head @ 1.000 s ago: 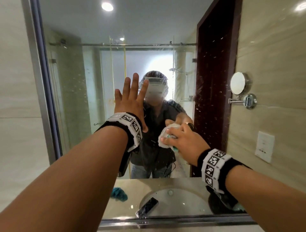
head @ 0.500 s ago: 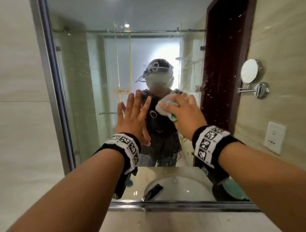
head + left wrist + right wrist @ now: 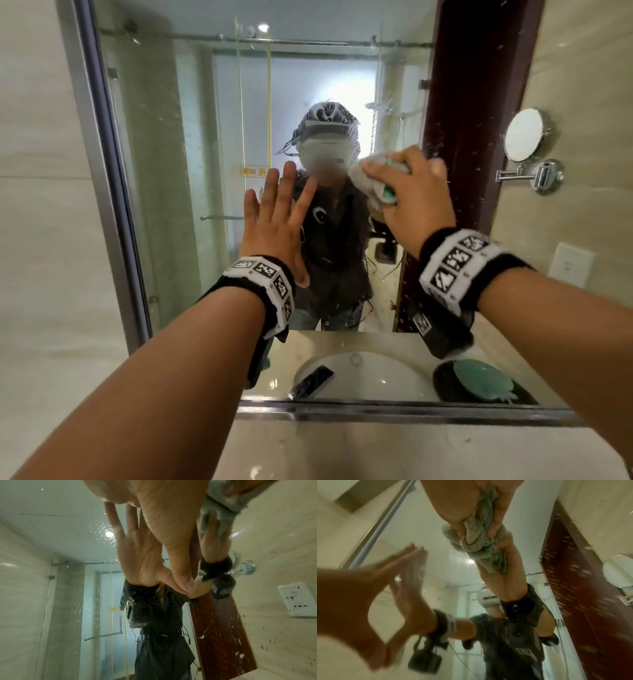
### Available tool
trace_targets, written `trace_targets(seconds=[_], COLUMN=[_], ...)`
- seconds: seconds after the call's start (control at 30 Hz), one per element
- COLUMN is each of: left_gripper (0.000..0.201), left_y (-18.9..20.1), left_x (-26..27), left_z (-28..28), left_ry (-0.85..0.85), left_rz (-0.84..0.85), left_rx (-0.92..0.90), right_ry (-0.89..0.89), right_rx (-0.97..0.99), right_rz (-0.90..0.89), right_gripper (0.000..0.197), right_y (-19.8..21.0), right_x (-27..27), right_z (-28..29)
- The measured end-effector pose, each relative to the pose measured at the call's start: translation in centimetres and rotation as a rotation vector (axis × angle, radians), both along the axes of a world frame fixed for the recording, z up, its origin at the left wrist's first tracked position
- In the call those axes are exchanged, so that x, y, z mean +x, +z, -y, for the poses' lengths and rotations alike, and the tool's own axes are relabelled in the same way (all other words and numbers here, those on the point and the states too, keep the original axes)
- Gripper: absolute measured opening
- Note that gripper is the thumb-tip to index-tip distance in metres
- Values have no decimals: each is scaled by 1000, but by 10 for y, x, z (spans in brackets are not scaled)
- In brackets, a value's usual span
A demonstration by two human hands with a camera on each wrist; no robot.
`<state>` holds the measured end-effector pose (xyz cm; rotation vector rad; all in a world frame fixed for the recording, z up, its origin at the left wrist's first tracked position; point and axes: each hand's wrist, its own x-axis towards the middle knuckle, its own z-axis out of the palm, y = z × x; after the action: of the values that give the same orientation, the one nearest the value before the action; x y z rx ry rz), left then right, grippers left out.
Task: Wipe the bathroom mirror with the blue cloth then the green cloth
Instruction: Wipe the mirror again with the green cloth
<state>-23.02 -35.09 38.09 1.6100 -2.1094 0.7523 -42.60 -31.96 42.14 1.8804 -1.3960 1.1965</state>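
Observation:
My right hand (image 3: pixel 407 192) grips a bunched grey-green cloth (image 3: pixel 373 186) and presses it on the bathroom mirror (image 3: pixel 191 171), at the height of the reflected head. The right wrist view shows my fingers (image 3: pixel 498 513) curled round the cloth (image 3: pixel 481 538), which meets its own reflection. Left of it, my left hand (image 3: pixel 277 219) lies flat on the glass with straight, spread fingers and holds nothing; the left wrist view shows its palm (image 3: pixel 163 520) against the glass. Water spots speckle the glass at the right. A sliver of blue (image 3: pixel 265 363) shows in the reflection under my left wristband.
A round swivel mirror (image 3: pixel 524 140) and a wall socket (image 3: pixel 570 269) are on the tiled wall to the right. The reflection shows a basin (image 3: pixel 359 377), a phone (image 3: pixel 311 382) and a dark dish with a green thing (image 3: pixel 479 380). The mirror's metal frame (image 3: pixel 376 413) borders the counter.
My right hand has carried the cloth up and to the right across the glass. The left hand stays flat on the mirror.

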Motion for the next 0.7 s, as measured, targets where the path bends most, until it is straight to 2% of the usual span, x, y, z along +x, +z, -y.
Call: trace_targets(seconds=[0.07,0.13,0.27,0.37,0.43,0.5,0.57,0.63,0.7], left_gripper=[154,154,154,152,151,150,148,145,144], left_y=[-1,-2,-5,-8,-10,-12,-15,-17,-18], left_x=[0,0,2,2,2,2,1,0,-1], left_z=[1,2,4,4,2,0,-2,-4,-5], left_ry=[5,10,14,9,-2,-2,3,12,16], left_rz=[6,8,15,2,-16,-23,-31,-43,-56], left_rx=[-11,-22,-51,-40,-25,-18,-11,2,10], right_ry=[15,11,13,45,62,44,-2,-24,-15], right_rx=[-76,-75,40,82,48,53,63,10,-45], right_rz=[51,44,-232,-458,-516,-466,-276,-99,-44], right_gripper=[44,49,62,55,54,59,60,55,50], right_y=[12,8,-32,-67,-74,-64,-46,-27,-16], right_x=[11,18,29,35,28,21,20,26,38], right_z=[6,8,7,8,7,3,3,7,10])
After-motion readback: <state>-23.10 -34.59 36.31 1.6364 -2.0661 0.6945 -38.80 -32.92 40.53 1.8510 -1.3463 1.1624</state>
